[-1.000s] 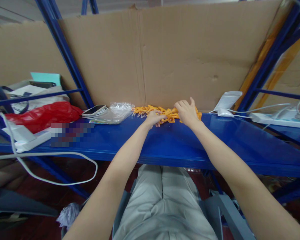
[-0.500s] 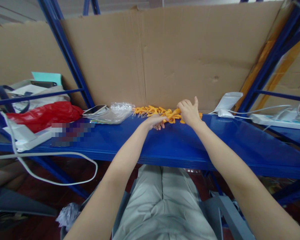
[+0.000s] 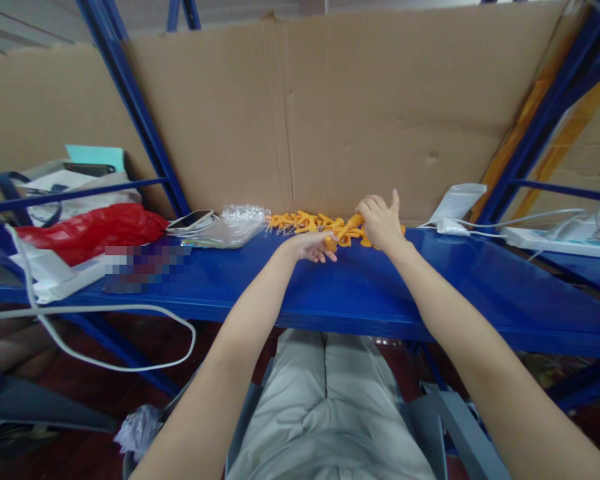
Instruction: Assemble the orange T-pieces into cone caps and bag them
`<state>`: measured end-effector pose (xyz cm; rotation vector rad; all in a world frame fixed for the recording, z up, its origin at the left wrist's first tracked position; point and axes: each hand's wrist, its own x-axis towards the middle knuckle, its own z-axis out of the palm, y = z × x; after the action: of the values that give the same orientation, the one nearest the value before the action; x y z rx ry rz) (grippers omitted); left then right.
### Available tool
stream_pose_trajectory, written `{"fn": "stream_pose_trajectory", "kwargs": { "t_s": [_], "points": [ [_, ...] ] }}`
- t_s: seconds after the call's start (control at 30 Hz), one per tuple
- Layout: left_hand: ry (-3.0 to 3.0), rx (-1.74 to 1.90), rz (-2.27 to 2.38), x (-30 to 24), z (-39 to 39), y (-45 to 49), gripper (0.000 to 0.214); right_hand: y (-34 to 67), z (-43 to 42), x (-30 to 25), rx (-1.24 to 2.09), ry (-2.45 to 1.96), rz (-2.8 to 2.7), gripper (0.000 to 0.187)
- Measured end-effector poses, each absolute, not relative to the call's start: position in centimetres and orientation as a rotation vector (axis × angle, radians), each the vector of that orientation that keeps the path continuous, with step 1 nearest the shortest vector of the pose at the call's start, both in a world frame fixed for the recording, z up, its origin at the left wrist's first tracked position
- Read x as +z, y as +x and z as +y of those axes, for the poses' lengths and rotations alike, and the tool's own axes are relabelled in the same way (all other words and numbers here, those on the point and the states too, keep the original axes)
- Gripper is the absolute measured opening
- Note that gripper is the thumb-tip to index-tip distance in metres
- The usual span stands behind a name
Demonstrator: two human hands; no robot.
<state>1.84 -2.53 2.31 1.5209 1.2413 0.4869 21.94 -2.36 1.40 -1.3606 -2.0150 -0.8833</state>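
An orange plastic piece (image 3: pixel 349 227) with a rounded lower end slants between my two hands, just above the shelf. My left hand (image 3: pixel 311 247) has its thumb against the lower end, and its other fingers are loosely spread beneath. At the upper end, my right hand (image 3: pixel 381 223) is closed on the piece with thumb raised. Behind and beside them lies a heap of similar orange pieces (image 3: pixel 307 221), several with small metal chains. My right hand hides part of the heap. The exact kind of the pieces is too small to make out.
The blue shelf (image 3: pixel 340 293) backs onto a cardboard sheet (image 3: pixel 360 113). To the left are a clear plastic bag (image 3: pixel 230 230), a phone (image 3: pixel 194 221) and a red bag (image 3: pixel 93 233). A white cable (image 3: pixel 193 333) hangs over the front edge. On the right sits a power strip (image 3: pixel 565 241).
The fingers of my left hand have opened out somewhat under the orange piece. The piece's lower end has tilted down slightly. My right hand has barely moved.
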Motion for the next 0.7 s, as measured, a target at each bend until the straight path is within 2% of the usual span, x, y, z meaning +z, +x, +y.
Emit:
{"fn": "stream_pose_trajectory", "kwargs": {
  "t_s": [0.27, 0.37, 0.5, 0.7],
  "points": [
    [1.359, 0.396, 1.17, 2.7, -2.6, 1.3, 0.027, 23.2, -1.9, 1.5, -0.856, -1.289, -1.906, 0.037],
    [1.372, 0.399, 1.171, 2.6, -2.6, 1.2, 0.024, 25.0, -1.5, 1.4, -0.818, -1.369, -1.794, 0.033],
    [1.383, 0.54, 1.158, 2.2, -2.0, 1.3, 0.019, 26.8, -0.5, 0.8, -0.743, -1.445, -1.682, 0.022],
    [1.279, 0.869, 1.086, 2.0, -1.6, 1.3, 0.021, 26.4, 0.2, 1.1, -0.435, -1.501, -1.733, 0.032]
  ]
}}
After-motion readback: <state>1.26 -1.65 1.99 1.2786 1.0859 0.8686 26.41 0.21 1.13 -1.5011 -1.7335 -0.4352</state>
